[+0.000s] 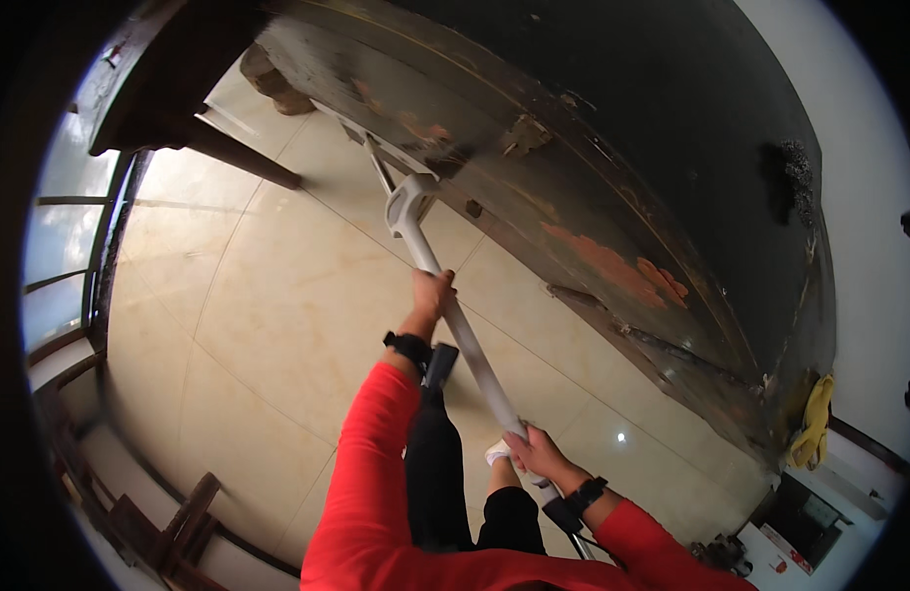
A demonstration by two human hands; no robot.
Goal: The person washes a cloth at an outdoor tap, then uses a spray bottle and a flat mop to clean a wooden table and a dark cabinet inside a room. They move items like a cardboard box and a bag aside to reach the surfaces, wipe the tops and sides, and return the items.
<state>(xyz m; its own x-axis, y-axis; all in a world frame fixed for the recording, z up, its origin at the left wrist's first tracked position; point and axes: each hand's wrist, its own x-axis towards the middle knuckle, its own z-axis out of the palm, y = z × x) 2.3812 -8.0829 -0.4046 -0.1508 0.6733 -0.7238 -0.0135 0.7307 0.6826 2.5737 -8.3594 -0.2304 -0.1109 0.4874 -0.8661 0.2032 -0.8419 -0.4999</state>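
A long pole of white-grey plastic (473, 354), apparently a mop's handle, runs diagonally across the view before me. My left hand (431, 293) is closed around its middle. Lower on the pole, close to my body, my right hand (534, 452) grips it too. Beyond my left hand the pole widens into a plastic loop-shaped part (409, 205), from which a thin metal rod (379, 162) reaches to the bottom edge of a large dark wooden chest (573, 173) with worn orange-red painting. Whatever is at the rod's far end is mostly hidden there.
Glossy beige floor tiles (277, 295) lie under me. A dark wooden furniture leg (240, 153) stands at upper left, near a brown stump-like block (277, 81). Wooden chair parts (192, 510) are at lower left. A yellow cloth (813, 428) hangs at the chest's right end.
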